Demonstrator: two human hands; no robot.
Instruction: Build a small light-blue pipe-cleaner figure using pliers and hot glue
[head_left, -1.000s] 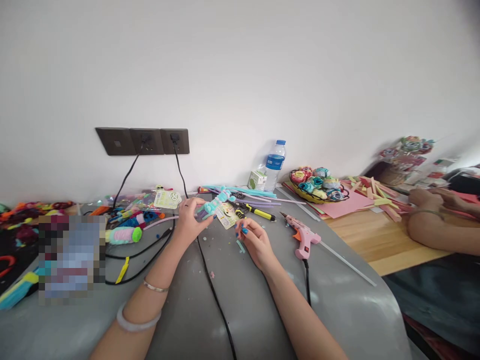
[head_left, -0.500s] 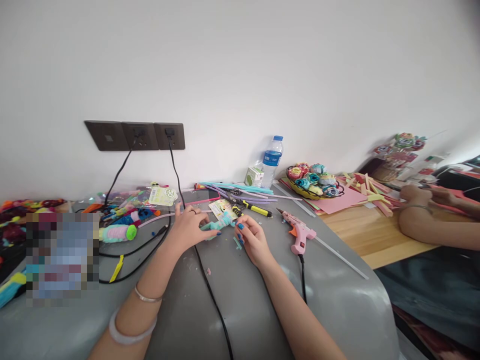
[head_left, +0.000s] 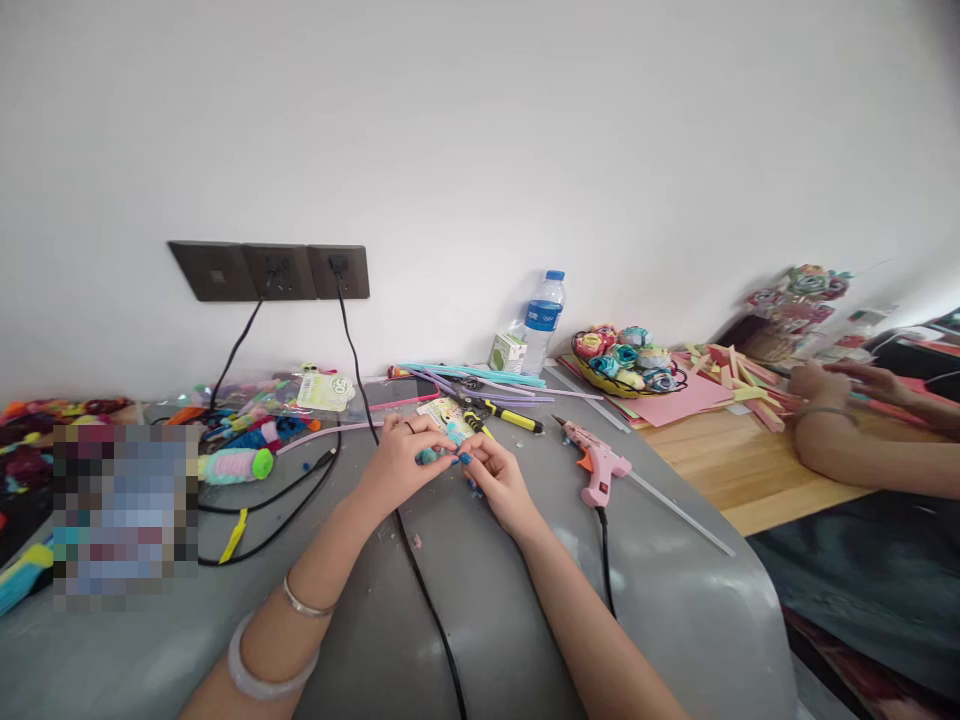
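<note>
Left hand (head_left: 399,462) and right hand (head_left: 496,478) brought together over the grey table (head_left: 675,590), fingertips meeting on a small turquoise fuzzy figure (head_left: 442,453) pinched between them. Left fingers curled and pressed onto its left end, right thumb and forefinger closed on its right end; most of the figure hidden under the fingers, shape not clear. Two bracelets on the left wrist.

Just beyond the pinch: a printed card (head_left: 442,412) and a yellow-handled cutter (head_left: 504,415), then a bundle of blue and purple straws (head_left: 480,378) toward the wall. Running under the left hand and back toward the body: a black cable (head_left: 427,600) from the wall sockets (head_left: 270,271). Right of the grip, apart from it: a pink glue gun (head_left: 596,466) lying on its side, own cord trailing down the table. Farther right and back: a water bottle (head_left: 541,322), a small green carton (head_left: 506,352), a yellow bowl of paper roses (head_left: 626,364). Left of the grip: a pale pink spool with a green end (head_left: 234,466) among bright craft scraps. Far right, at the wooden table (head_left: 750,480): another person's hand (head_left: 817,385) on pink paper.
</note>
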